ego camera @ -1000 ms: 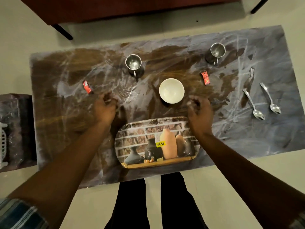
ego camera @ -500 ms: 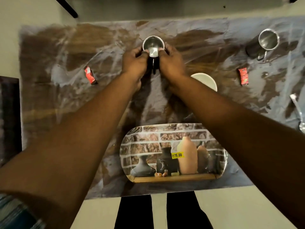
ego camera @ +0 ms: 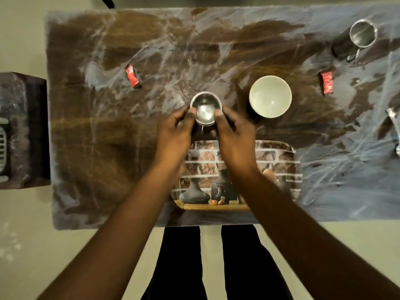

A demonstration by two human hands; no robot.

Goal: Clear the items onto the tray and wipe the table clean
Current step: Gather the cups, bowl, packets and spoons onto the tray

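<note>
An upright steel mug [ego camera: 205,108], pinched between both hands, sits just beyond the picture-printed tray [ego camera: 279,158].

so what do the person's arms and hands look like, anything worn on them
Both forearms are bare, and the left hand and right hand wear no gloves. No rings, watch or bracelet show on the visible parts. No sleeve is visible in this view. Below the table edge, dark trousers are visible.

Dim warm light, wide-angle edge bending, motion-blurred forearms
</note>
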